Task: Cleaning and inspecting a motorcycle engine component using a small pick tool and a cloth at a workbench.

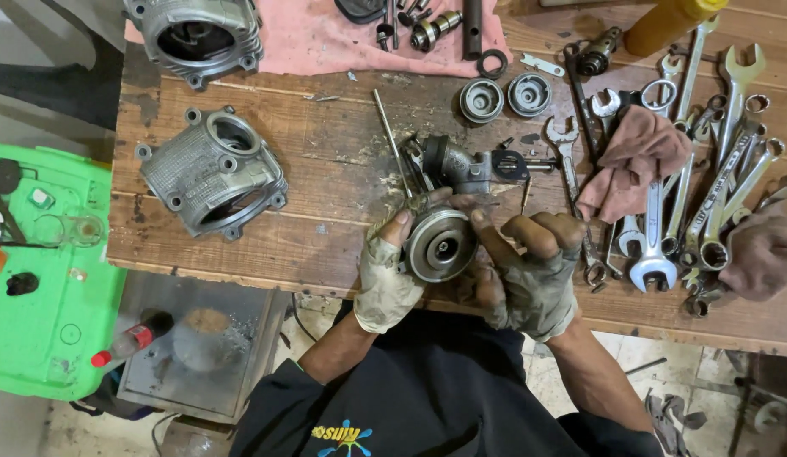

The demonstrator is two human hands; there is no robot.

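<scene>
Left hand (383,283), in a grimy fingerless glove, curls around the left edge of a round metal part (441,245), fingertips hooked over the rim. Right hand (529,275), gloved the same way, closes on the right edge, thumb laid along the rim, other fingers folded under. Both hands pinch it from opposite sides, flat ringed face tilted up toward the camera, probably so the centre hole can be looked into.

The round part sits over the near edge of the wooden bench (326,228), held just off the boards and touching, or nearly touching, a dark greasy assembly (461,165) directly beyond it; I cannot tell whether the two are joined. A thin rod (392,140) leans out from that assembly, up and to the left.

Well to the left of the round part: a finned engine casting (211,173), lying flat, bore opening upward. Beyond the round part, two small ringed discs (505,97), side by side, like smaller versions of it. To its right, a heap of spanners (707,186) fanned within arm's reach, with a brownish rag (635,152) draped on them. Far left, off the bench, a green plastic lid (46,279).
</scene>
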